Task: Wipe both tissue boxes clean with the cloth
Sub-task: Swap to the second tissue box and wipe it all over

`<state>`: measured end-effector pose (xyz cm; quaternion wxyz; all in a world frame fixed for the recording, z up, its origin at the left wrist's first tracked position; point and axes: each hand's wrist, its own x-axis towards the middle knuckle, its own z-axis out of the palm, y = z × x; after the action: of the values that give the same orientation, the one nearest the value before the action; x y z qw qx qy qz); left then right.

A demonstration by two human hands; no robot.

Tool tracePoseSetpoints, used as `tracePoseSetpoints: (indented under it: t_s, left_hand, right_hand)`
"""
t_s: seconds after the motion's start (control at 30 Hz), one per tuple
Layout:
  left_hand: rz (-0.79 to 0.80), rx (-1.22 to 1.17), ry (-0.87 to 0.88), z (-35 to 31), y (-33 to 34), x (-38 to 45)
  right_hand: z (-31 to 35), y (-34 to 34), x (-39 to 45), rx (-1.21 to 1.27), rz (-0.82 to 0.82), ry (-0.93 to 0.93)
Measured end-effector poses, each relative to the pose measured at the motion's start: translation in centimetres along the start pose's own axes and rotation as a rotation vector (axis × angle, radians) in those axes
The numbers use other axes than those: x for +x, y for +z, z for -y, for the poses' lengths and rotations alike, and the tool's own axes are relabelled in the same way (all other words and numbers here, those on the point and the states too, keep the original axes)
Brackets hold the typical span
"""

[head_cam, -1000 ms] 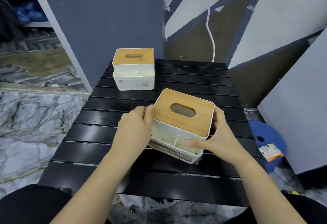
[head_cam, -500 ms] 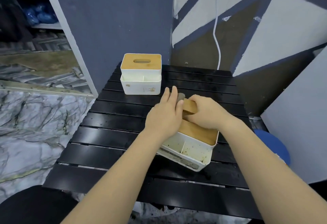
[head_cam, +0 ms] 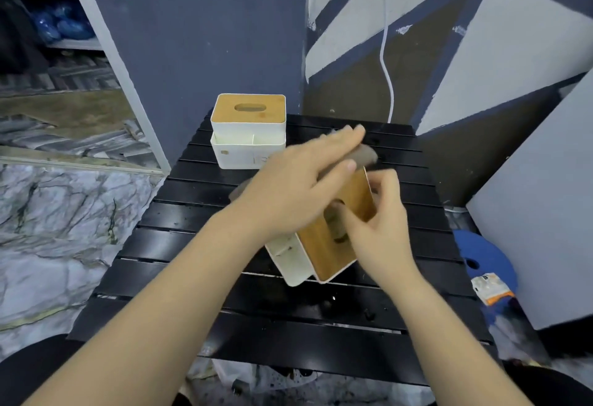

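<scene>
Black slatted table (head_cam: 192,264) | left hand (head_cam: 288,194) flat on cloth (head_cam: 362,155) | right hand (head_cam: 382,232) grips tissue box (head_cam: 324,251)

Light is dim and soft, no hard shadows. The left hand (head_cam: 298,187) is smeared w/ motion blur; the right hand (head_cam: 378,232) is a bit sharper. Black table (head_cam: 288,319) shows faint shine. Edges bend from the wide lens.

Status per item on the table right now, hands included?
near tissue box: tipped on its side, wooden lid on, gripped
far tissue box: upright at the table's back edge, lid on, untouched
cloth: under the left hand's fingers, on the near box
left hand: fingers straight, pressing the cloth
right hand: curled on the near box, steadying it
</scene>
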<state>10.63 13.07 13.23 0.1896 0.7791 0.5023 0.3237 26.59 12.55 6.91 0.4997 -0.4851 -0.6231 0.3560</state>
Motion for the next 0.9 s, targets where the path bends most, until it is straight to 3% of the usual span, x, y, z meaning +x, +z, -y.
tracePoseSetpoints:
  t_s: [0.1,0.23,0.43,0.5,0.9]
  left_hand:
    - [0.224,0.210,0.081,-1.0,1.2,-0.5]
    - [0.323,0.175,0.170,-1.3,2.0,-1.6]
    - [0.333,0.144,0.315,-0.4,1.9,-2.5]
    - [0.362,0.159,0.322,-0.6,1.9,-2.3]
    - [0.299,0.394,-0.169,-0.5,3.0,0.8]
  right_hand:
    - [-2.2,0.5,-2.7,0.158,-0.025,0.023]
    - [-4.0,-0.9,-4.2,0.234,0.044,0.038]
    - [-4.4,-4.5,-0.2,0.069,0.485,0.114]
    - [-3.7,-4.1,0.8,0.102,0.555,0.079]
    - [-3.4,-1.9,-1.3,0.142,0.349,0.073]
